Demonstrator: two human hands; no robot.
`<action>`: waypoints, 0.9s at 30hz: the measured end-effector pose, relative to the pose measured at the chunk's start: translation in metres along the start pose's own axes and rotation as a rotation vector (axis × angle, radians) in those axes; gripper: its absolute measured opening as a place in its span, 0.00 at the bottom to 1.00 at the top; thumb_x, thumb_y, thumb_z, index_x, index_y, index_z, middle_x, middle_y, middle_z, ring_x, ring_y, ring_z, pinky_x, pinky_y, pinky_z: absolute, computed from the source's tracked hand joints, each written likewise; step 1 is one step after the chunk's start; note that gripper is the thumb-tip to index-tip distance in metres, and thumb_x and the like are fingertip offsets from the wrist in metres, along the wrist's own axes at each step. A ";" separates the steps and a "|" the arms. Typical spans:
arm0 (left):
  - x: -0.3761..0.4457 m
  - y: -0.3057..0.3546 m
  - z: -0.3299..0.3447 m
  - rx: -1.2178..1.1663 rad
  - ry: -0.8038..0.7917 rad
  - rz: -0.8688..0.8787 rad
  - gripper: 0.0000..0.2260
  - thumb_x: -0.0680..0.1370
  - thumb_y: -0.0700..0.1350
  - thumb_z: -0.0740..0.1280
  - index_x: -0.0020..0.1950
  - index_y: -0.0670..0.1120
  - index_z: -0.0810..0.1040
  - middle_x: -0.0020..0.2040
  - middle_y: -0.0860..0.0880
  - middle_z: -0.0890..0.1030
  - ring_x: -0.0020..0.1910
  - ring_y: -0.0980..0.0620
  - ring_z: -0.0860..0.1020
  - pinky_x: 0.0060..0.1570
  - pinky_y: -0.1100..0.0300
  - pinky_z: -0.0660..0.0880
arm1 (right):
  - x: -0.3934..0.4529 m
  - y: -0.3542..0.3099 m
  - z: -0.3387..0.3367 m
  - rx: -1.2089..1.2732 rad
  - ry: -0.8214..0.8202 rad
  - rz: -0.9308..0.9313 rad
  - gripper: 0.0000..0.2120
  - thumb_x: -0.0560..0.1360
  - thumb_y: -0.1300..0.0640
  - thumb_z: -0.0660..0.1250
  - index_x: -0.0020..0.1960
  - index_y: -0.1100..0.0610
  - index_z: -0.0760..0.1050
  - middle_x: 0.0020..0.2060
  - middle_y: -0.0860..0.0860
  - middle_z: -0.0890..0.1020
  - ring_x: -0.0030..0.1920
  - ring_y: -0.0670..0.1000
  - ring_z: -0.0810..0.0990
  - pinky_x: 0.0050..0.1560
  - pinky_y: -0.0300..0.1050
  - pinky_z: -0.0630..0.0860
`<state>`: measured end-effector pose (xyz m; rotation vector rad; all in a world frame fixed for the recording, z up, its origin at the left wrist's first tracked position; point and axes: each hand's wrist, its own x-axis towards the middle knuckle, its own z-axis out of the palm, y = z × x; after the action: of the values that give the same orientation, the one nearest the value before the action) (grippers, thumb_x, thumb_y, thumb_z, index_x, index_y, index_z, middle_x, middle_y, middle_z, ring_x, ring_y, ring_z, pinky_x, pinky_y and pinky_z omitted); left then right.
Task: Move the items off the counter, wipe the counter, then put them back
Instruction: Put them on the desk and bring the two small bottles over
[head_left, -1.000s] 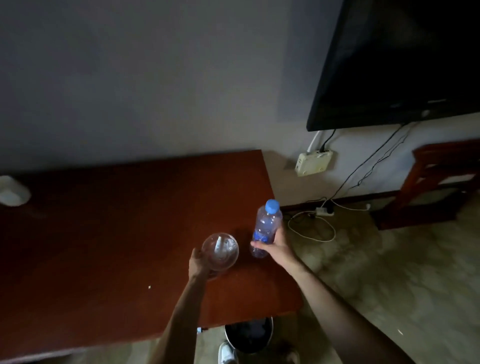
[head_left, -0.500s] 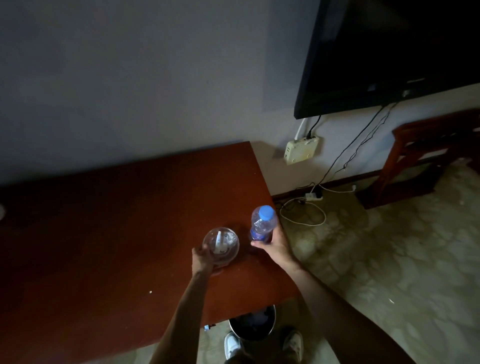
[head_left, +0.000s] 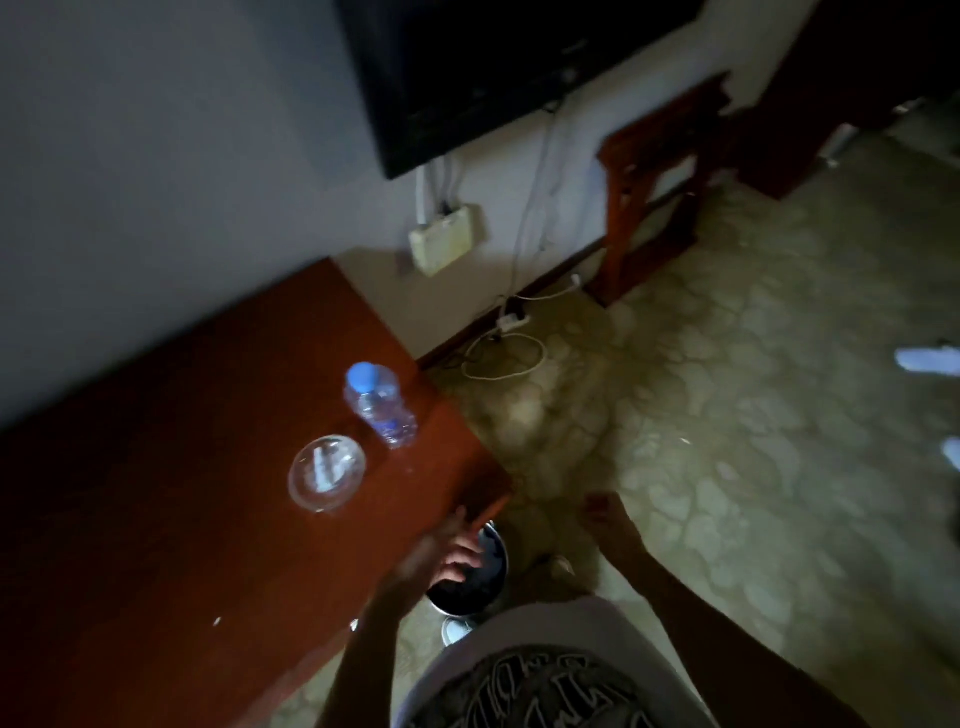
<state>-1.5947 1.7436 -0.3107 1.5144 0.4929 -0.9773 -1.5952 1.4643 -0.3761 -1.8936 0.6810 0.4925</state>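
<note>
Glass bowl (head_left: 327, 473) and water bottle (head_left: 378, 404) stood side by side near the desk (head_left: 156, 519) corner, untouched; left hand (head_left: 447, 551) hung past the edge, fingers loose, right hand (head_left: 608, 519) blurred, fingers unreadable

The reddish-brown wooden counter (head_left: 171, 457) stands against the grey wall, its right end near the corner of the view. 2 things stand on it close to that end: a clear plastic water bottle (head_left: 378, 406) with a blue cap, upright, and just beside it a clear glass (head_left: 327, 473). A small white speck (head_left: 216, 620) lies nearer the front edge.
</note>
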 end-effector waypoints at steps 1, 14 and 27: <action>0.009 0.004 0.014 0.083 -0.065 0.006 0.30 0.75 0.67 0.64 0.57 0.41 0.81 0.47 0.47 0.85 0.45 0.50 0.83 0.47 0.54 0.79 | -0.006 0.030 -0.008 0.030 0.023 0.091 0.15 0.74 0.59 0.71 0.58 0.56 0.72 0.49 0.54 0.81 0.49 0.56 0.81 0.43 0.42 0.75; 0.171 0.145 0.252 0.469 -0.115 -0.025 0.14 0.81 0.53 0.61 0.52 0.42 0.78 0.42 0.46 0.83 0.40 0.47 0.82 0.40 0.55 0.76 | -0.069 0.215 -0.148 0.344 0.246 0.677 0.14 0.79 0.61 0.64 0.34 0.59 0.72 0.27 0.55 0.74 0.25 0.48 0.68 0.26 0.37 0.62; 0.281 0.210 0.338 0.518 0.096 -0.339 0.19 0.80 0.51 0.63 0.58 0.35 0.79 0.41 0.42 0.82 0.38 0.44 0.81 0.44 0.53 0.77 | 0.128 0.130 -0.448 0.608 0.295 0.405 0.06 0.80 0.54 0.62 0.51 0.57 0.73 0.48 0.54 0.81 0.50 0.53 0.78 0.49 0.48 0.73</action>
<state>-1.3753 1.3156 -0.3903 1.9874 0.6084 -1.3740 -1.5688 0.9811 -0.3655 -1.2603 1.2631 0.2129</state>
